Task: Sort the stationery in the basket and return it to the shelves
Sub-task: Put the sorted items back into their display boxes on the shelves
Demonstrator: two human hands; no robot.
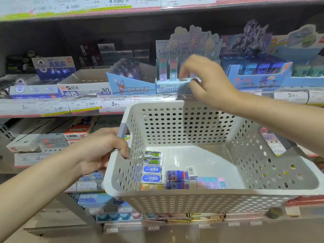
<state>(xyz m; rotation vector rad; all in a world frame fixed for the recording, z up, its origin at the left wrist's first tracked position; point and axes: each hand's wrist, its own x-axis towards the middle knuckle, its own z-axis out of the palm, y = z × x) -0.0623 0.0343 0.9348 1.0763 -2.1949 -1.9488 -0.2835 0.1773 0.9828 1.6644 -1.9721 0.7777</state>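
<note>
A white perforated basket [263, 172] is held up in front of the shelves. My left hand [103, 148] grips its grey left handle. Inside, along the near wall, lie several erasers: green-labelled ones [153, 156], blue-labelled ones [154, 173], dark blue character ones [177, 178] and pastel ones [211, 182]. My right hand [205, 81] is raised over the basket's far rim, at the Sanrio display box [166, 86]. Its fingers pinch a small, blurred pale item [190, 79] at the box's front.
The middle shelf holds an M&G 4B eraser box [84, 91], a blue hero eraser box [129, 85] and blue display boxes [259, 74] to the right. Price tags line the shelf edge [52, 107]. Lower shelves carry more boxed stationery [35, 142].
</note>
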